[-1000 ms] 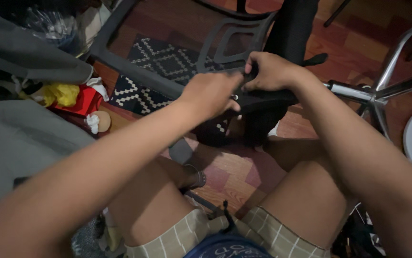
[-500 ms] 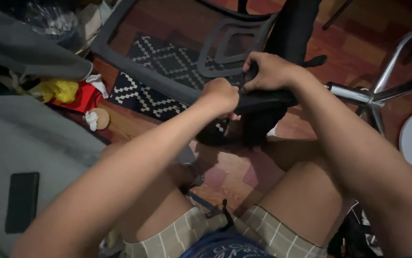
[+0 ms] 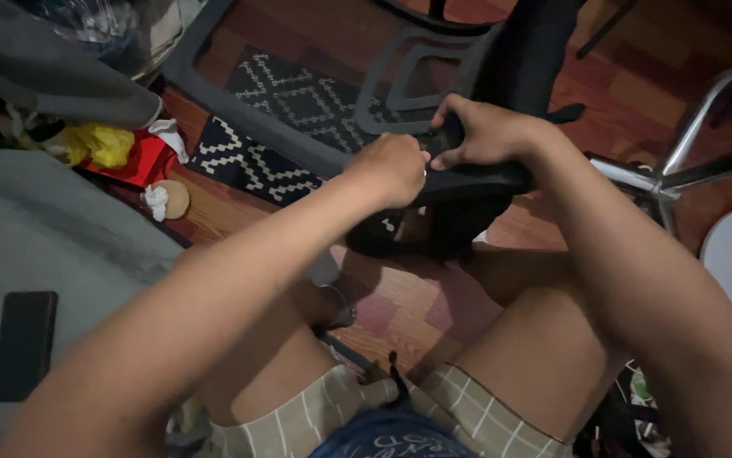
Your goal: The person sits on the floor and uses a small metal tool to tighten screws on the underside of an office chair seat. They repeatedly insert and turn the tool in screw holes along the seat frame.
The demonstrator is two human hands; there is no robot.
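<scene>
A black office chair part [image 3: 485, 182] lies tipped in front of my knees, with its grey plastic back frame [image 3: 400, 76] stretching away over the floor. My left hand [image 3: 393, 168] is closed in a fist against the black part's near edge; what it holds is hidden. My right hand [image 3: 486, 129] grips the top of the same black part, fingers curled over it. The two hands almost touch. I sit on the floor with bare legs and checked shorts [image 3: 468, 407].
A black-and-white patterned rug [image 3: 290, 102] lies under the frame. A chrome chair base [image 3: 680, 161] stands at right. Red and yellow wrappers [image 3: 120, 153] and crumpled tissue litter the left. A dark phone [image 3: 22, 343] rests on grey bedding [image 3: 52, 246].
My left hand has shifted slightly right and closer to my right hand. The view has tilted, bringing the phone on the grey bedding into sight.
</scene>
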